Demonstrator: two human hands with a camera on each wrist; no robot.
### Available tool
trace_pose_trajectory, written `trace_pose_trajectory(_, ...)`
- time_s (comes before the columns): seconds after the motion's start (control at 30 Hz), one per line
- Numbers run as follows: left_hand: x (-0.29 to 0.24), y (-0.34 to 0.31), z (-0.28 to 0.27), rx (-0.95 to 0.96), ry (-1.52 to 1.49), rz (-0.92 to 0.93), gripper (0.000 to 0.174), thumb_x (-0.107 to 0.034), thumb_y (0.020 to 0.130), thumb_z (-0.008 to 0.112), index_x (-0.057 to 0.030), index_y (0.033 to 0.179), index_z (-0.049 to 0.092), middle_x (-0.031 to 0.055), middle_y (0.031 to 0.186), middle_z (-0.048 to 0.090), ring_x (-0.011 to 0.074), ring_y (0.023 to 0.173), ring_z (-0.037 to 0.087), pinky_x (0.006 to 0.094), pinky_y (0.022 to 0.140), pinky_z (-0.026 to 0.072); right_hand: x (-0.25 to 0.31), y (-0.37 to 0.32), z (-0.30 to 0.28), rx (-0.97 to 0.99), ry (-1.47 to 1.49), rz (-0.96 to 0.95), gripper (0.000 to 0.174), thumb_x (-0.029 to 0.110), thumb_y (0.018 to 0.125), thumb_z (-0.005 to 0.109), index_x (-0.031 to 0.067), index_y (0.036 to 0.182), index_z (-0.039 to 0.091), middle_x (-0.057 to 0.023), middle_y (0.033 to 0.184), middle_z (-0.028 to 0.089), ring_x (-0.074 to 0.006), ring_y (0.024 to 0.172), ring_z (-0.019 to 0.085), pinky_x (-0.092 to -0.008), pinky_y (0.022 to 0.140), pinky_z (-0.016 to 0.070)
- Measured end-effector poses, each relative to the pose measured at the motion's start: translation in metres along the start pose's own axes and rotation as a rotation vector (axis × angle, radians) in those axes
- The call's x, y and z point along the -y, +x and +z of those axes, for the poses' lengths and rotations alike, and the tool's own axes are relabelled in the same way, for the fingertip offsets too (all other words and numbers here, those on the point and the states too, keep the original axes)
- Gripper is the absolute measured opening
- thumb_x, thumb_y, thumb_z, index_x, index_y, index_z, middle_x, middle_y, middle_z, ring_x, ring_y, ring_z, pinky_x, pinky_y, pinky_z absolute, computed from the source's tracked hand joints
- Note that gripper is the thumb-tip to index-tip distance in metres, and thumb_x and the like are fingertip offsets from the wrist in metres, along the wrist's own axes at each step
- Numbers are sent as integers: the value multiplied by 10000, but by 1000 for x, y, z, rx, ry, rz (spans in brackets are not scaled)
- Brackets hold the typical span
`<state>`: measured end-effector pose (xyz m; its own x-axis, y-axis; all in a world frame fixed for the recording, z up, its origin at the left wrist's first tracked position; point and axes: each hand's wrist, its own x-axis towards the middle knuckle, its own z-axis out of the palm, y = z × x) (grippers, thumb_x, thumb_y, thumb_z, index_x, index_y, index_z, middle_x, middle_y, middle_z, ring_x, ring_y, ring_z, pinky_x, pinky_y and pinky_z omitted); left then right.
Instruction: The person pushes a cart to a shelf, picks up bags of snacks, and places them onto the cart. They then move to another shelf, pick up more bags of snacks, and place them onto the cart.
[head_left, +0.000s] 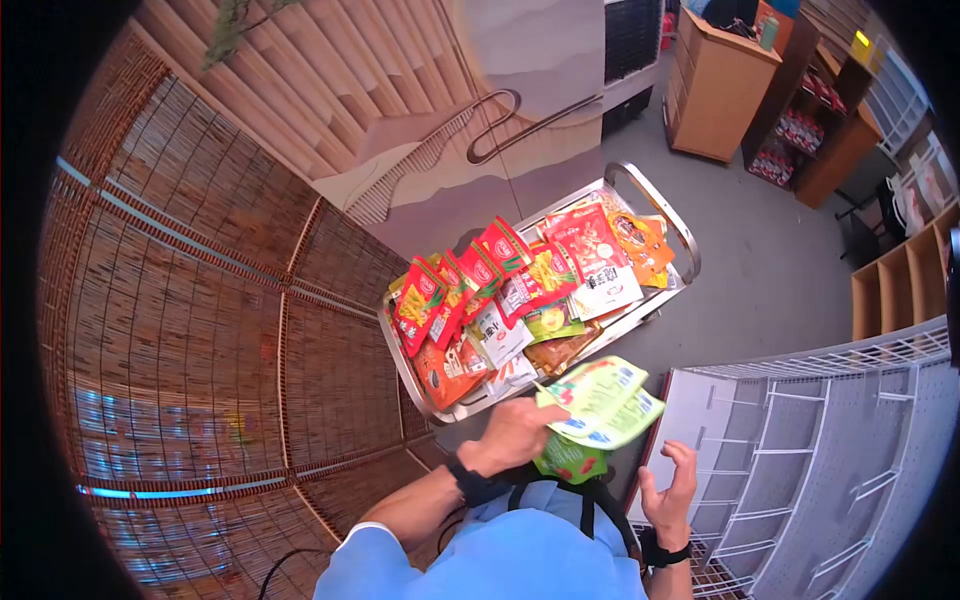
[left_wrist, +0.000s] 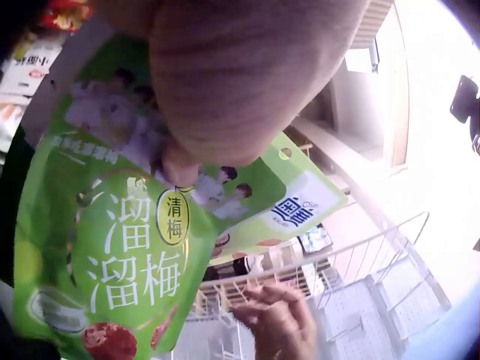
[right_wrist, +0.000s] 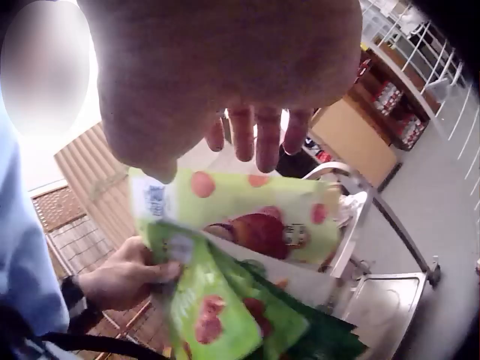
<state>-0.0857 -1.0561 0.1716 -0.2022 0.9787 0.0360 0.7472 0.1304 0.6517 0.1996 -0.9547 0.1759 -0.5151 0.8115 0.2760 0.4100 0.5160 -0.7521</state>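
My left hand (head_left: 515, 432) pinches several green snack pouches by their edge, thumb over the front. One bright green pouch (left_wrist: 131, 262) carries large white characters and red fruit pictures. Fanned out with it is a pale yellow-green pouch (right_wrist: 262, 202); in the head view its printed panel (head_left: 605, 405) faces up. Apart from the pouches, my right hand (head_left: 672, 490) is raised to their right with fingers spread loosely and nothing held. In the right wrist view its fingers (right_wrist: 266, 139) hang just above the pale pouch.
A metal cart (head_left: 690, 245) in front bears many snack bags, among them red bags (head_left: 420, 300) and an orange bag (head_left: 640, 245). White wire shelving (head_left: 800, 470) stands close on the right. A woven screen (head_left: 200, 300) lines the left. Wooden cabinets (head_left: 715, 90) stand farther back.
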Motion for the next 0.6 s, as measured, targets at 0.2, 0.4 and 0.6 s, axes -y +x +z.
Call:
trace_pose_trajectory(0.2,15,3,-75,-173,212,67,284,-34,743,671,-157,994,720,130,787,691,322,723,680,455,603,514,-37,-38,-2,100,-130,174,341,32,789,737,18,1100,599,-165,1057,637,-312,902,641,-397,792,514)
trace_pose_trajectory(0.4,9,39,-93,-99,347,306,152,-87,742,673,-146,881,671,105,670,611,325,645,637,457,555,478,-14,-13,1,255,-274,60,454,129,781,780,33,1188,602,-175,1196,635,-371,1064,630,-451,902,522)
trace_pose_trajectory(0.6,-6,75,-45,120,171,582,149,-139,760,677,-169,905,688,72,688,598,276,677,637,422,577,484,28,38,9,37,-285,70,778,192,718,837,45,1398,488,-197,1428,504,-400,1237,537,-471,1031,444)
